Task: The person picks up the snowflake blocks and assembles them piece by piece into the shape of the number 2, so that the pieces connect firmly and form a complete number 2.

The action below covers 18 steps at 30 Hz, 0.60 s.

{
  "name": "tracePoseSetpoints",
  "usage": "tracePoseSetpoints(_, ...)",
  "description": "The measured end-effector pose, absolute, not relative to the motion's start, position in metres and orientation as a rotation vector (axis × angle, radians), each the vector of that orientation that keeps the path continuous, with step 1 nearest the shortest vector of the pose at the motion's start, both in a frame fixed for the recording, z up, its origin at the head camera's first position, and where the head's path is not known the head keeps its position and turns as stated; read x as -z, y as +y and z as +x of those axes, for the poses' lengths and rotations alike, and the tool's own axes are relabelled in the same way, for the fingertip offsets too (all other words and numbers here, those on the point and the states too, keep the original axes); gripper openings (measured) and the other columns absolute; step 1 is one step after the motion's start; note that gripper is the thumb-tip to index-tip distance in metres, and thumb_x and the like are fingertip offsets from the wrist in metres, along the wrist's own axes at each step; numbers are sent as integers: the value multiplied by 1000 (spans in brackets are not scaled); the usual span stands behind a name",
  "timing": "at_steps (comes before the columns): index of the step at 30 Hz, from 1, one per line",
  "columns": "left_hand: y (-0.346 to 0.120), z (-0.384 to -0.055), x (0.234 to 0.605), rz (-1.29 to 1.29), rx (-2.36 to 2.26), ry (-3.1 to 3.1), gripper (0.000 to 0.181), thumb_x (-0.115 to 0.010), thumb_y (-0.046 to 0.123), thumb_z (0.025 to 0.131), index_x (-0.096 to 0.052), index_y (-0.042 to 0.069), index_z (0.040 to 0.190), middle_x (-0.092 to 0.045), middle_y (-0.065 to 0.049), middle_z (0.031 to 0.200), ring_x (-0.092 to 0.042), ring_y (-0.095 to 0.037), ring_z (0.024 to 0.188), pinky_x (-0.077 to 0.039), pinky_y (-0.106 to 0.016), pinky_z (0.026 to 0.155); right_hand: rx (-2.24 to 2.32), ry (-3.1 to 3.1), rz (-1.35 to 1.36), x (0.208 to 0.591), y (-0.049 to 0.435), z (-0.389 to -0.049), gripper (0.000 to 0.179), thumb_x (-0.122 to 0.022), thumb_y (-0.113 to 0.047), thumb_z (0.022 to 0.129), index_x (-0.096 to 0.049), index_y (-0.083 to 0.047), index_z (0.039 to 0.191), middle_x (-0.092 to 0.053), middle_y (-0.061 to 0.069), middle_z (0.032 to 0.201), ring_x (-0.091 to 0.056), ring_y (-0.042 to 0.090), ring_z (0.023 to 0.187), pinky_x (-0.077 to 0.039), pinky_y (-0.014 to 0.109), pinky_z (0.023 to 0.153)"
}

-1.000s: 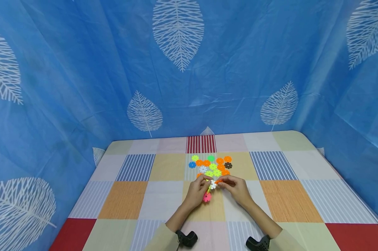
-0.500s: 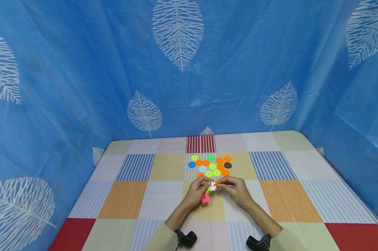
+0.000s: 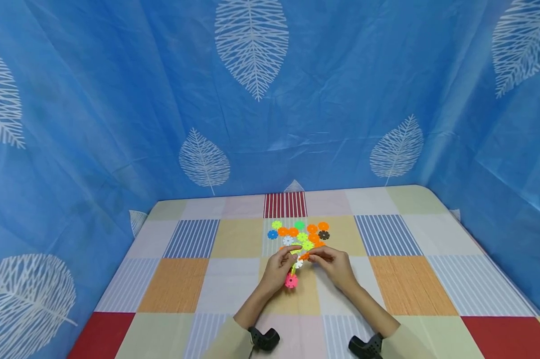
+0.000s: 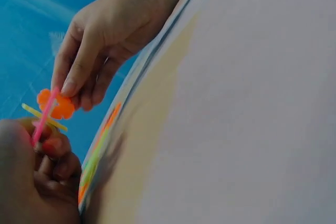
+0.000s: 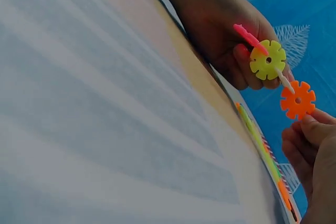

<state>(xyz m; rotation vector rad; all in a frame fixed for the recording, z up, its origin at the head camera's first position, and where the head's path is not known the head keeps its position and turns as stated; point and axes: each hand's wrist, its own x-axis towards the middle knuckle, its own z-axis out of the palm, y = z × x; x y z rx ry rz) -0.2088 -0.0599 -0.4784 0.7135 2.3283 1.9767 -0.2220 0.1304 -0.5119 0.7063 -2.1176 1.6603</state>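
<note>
Right wrist view: my left grip point(image 5: 226, 38) is holding the disc chain point(image 5: 261, 67), my right grip point(image 5: 317, 150) pinching the orange disc point(image 5: 306, 94) between them, up at the white disc point(image 5: 284, 80). Can't tell if they're slotted; I'd square both up, push straight, no twisting.

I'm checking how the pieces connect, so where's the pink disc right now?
In the head view, the pink disc is just right of centre, at the lower right of the left hand; the right wrist view shows it edge-on beside the yellow disc.

Left hand point(image 3: 276, 271) pinching, right hand point(image 3: 337, 268) pinching
</note>
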Motion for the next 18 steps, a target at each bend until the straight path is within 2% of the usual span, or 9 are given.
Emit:
tracePoseSetpoints(3,-68,-214,479,686,-2000,2371,29,-47,4,96,-53,-9,121,-39,-4,62,-32,-3,51,-30,-17,48,-1545,-2202,649,519,129,-230,19,-68,1,80,-69,-3,98,-69,6,83,-66,16,72,-52,22,65)
tracePoseSetpoints(7,-83,-222,482,587,-2029,2457,28,-47,2,95,-54,-8,120,-42,-3,65,-31,-3,51,-29,-16,48,-1309,-2379,612,524,120,-237,19,-71,-7,80,-71,-7,99,-63,-5,77,-54,6,64,-47,20,56)
tracePoseSetpoints(12,-98,-229,485,492,-2048,2469,27,-48,2,95,-56,-5,120,-40,-1,64,-31,-3,51,-28,-16,48,-1066,-2564,650,522,105,-242,24,-72,-21,81,-72,-13,103,-51,-10,76,-42,6,65,-38,22,54)
tracePoseSetpoints(15,-103,-232,487,501,-2054,2460,27,-48,1,95,-56,-5,120,-39,-1,64,-31,-2,50,-28,-16,47,-990,-2600,649,521,99,-244,26,-73,-24,79,-72,-13,102,-50,-7,78,-41,8,68,-38,23,56)
tracePoseSetpoints(18,-104,-232,487,562,-2025,2472,27,-48,0,94,-55,-7,120,-38,-1,62,-31,-2,50,-28,-16,47,-1070,-2590,607,520,97,-245,23,-76,-20,76,-70,-12,97,-52,-6,80,-44,9,71,-40,24,60)
